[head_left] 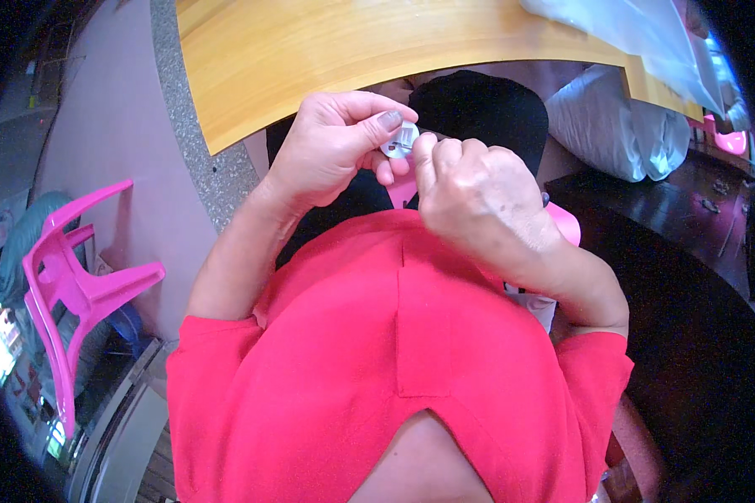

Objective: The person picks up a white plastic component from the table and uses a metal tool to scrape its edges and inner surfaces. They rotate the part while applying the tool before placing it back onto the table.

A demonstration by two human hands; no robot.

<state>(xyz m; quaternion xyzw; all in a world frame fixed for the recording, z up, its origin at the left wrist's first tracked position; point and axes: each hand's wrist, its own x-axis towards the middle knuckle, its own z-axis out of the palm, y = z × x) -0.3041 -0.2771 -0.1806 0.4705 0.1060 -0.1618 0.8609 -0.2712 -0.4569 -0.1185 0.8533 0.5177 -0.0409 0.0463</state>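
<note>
My left hand (323,151) pinches a small round white part (401,141) between thumb and fingers, above my lap. A slot-like rectangular shape and a small dark spot show on its face. Right beside it, my right hand (482,189) is closed, its thumb and forefinger pressed together at the part's right edge. Whatever sits in that pinch, if anything, is too small to make out. Under the hands lies something pink (403,191), mostly hidden by them.
A wooden tabletop (310,63) curves across ahead of me, with clear plastic sheeting (621,38) at its right. Stuffed translucent bags (608,126) stand beneath, next to a dark surface (671,218) bearing small objects. To the left is a pink plastic chair (80,277).
</note>
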